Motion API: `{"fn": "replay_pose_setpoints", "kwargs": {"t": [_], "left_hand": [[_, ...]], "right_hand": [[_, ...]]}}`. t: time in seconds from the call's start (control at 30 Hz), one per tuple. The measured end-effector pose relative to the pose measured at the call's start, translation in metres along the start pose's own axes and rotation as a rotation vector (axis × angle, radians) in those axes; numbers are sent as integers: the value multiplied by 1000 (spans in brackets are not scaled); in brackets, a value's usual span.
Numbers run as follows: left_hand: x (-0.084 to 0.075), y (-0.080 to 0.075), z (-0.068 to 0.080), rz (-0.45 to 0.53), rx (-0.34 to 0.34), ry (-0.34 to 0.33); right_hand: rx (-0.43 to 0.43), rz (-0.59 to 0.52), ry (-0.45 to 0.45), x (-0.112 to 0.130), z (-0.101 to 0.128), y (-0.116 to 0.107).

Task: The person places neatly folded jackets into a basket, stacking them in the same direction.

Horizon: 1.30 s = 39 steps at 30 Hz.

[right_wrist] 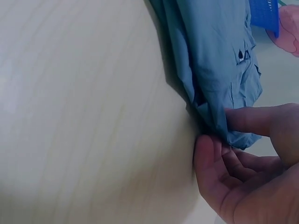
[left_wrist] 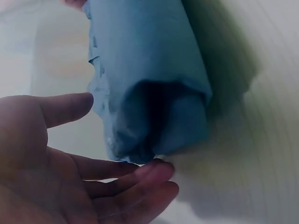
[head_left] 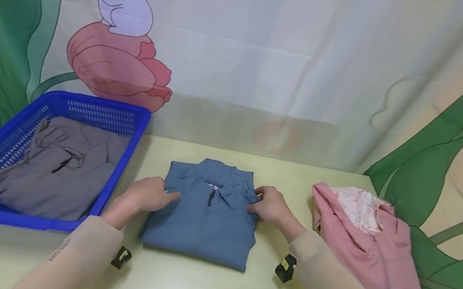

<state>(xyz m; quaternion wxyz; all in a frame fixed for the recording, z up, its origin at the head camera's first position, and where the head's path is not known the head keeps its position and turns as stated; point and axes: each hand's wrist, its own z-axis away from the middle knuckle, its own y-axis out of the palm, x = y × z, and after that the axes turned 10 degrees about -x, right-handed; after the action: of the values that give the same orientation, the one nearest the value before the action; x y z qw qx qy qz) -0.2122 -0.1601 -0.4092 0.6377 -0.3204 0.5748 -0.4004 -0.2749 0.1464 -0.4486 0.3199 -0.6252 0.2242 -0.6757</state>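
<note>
Both forearms are covered in close-fitting beige sleeves that end at the wrists, leaving the left hand (head_left: 142, 197) and the right hand (head_left: 272, 205) bare. The left sleeve (head_left: 72, 261) carries a short line of dark lettering near the cuff, too small to read. A small black device (head_left: 121, 257) sits under the left wrist; a matching black block (head_left: 286, 267) under the right wrist bears what may be a yellow label.
</note>
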Motion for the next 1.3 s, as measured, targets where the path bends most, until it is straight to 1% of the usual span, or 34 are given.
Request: {"fn": "replay_pose_setpoints", "kwargs": {"t": [0.1, 0.27, 0.37, 0.43, 0.5, 0.67, 0.77, 0.97, 1.1, 1.3], "left_hand": [[-1, 3, -4, 22, -16, -17], [-2, 10, -10, 84, -18, -39], [-4, 13, -13, 121, -20, -60], [-4, 15, -14, 144, -19, -87], [-4, 16, -15, 162, -13, -112], [-4, 17, -15, 181, 7, -138], [-4, 17, -17, 190, 12, -140], [-2, 18, -21, 219, 12, -116], [0, 19, -21, 269, 13, -105], [-1, 17, -21, 352, -22, -107]], "right_hand": [[3, -21, 18, -3, 0, -3], [-18, -52, 51, -10, 1, -9], [-30, -82, 69, -15, 1, -13], [-30, -100, 83, -17, 3, -15], [-17, -107, 93, -18, 4, -19], [51, -106, 111, -17, 11, -26], [82, -113, 112, -15, 14, -28], [118, -146, 61, -11, 20, -26], [120, -184, 57, -11, 22, -22], [102, -242, 49, -7, 22, -15]]}}
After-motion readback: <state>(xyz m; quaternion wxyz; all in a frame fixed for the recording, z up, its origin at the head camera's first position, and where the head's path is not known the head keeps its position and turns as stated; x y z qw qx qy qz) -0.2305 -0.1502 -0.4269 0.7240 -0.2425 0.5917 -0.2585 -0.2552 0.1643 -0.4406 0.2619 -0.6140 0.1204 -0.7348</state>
